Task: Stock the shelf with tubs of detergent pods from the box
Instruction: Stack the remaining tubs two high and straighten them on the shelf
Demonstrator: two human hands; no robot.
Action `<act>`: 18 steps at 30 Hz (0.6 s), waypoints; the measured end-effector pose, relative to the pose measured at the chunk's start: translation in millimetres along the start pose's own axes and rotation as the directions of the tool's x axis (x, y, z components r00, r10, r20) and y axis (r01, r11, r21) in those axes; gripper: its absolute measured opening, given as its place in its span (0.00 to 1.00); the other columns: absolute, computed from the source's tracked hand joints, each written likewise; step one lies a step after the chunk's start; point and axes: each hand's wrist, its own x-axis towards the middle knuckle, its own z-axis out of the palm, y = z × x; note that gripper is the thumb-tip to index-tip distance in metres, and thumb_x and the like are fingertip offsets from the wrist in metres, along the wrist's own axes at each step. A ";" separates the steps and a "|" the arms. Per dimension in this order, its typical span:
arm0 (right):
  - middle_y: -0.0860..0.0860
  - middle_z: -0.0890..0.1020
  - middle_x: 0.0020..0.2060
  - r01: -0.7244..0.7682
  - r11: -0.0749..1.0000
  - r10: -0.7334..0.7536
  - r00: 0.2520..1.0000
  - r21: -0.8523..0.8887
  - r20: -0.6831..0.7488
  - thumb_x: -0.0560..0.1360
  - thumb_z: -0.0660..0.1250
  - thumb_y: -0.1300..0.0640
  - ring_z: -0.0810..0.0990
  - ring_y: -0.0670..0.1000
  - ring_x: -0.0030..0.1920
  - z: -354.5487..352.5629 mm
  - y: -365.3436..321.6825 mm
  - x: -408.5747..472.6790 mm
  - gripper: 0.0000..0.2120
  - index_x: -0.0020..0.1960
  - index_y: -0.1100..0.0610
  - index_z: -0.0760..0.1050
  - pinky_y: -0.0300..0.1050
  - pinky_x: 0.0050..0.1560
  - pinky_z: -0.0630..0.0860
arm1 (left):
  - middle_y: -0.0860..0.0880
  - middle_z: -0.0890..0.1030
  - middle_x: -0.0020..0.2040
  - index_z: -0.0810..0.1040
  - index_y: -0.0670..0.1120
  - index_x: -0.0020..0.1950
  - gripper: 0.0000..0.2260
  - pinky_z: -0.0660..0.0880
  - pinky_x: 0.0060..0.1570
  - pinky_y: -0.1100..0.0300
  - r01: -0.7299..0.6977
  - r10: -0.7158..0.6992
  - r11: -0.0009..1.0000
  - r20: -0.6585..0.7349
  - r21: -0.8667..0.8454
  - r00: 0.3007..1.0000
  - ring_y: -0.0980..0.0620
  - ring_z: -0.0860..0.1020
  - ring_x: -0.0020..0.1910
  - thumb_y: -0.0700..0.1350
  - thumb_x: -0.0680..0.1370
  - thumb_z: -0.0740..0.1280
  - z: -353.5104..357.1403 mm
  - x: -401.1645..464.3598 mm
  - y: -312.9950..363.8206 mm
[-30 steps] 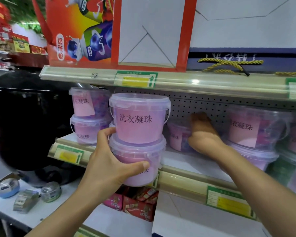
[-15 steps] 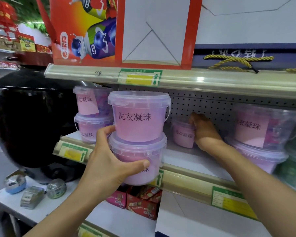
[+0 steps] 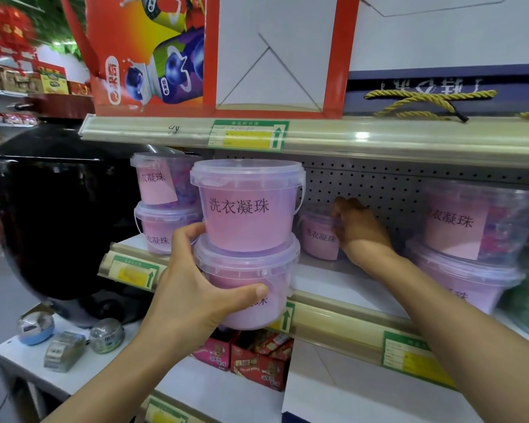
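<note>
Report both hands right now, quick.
Left hand: grips the lower tub of a two-tub stack, upper tub resting on it.
Right hand: fingers on the rear tub on the shelf; grip unclear.

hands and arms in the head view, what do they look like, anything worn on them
Both arms are bare as far as the frame shows: no sleeves, gloves, watch, bracelets or rings visible. The left hand shows short, plain nails on thumb and fingers. The right hand sits in the shelf's shade, so its nails cannot be made out.
</note>
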 end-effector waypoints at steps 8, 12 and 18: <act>0.58 0.73 0.57 0.001 0.997 0.000 1.000 0.076 -0.005 0.72 0.62 0.69 0.75 0.61 0.54 -6.4 0.6 -6.1 0.19 0.61 0.57 0.68 0.48 0.47 0.74 | 0.62 0.77 0.55 0.63 0.65 0.59 0.43 0.74 0.45 0.68 0.002 -0.002 1.000 0.013 -0.004 1.000 0.63 0.77 0.52 0.59 0.47 0.76 4.2 0.2 3.4; 0.56 0.76 0.57 0.030 0.948 0.016 0.990 0.317 -0.141 0.70 0.58 0.73 0.76 0.58 0.56 -36.1 0.0 -28.4 0.22 0.60 0.57 0.72 0.43 0.51 0.72 | 0.64 0.76 0.53 0.62 0.68 0.55 0.40 0.73 0.39 0.74 -0.005 0.004 1.000 0.047 0.016 0.999 0.69 0.76 0.48 0.60 0.47 0.76 14.1 3.2 9.4; 0.52 0.81 0.49 -0.052 0.654 -0.095 0.984 0.755 0.150 0.71 0.61 0.73 0.80 0.52 0.52 -78.1 2.9 -72.6 0.19 0.50 0.51 0.75 0.47 0.57 0.77 | 0.66 0.74 0.54 0.60 0.69 0.53 0.38 0.72 0.47 0.70 -0.048 0.046 0.999 0.132 0.016 0.990 0.64 0.75 0.54 0.60 0.50 0.77 48.8 12.2 14.9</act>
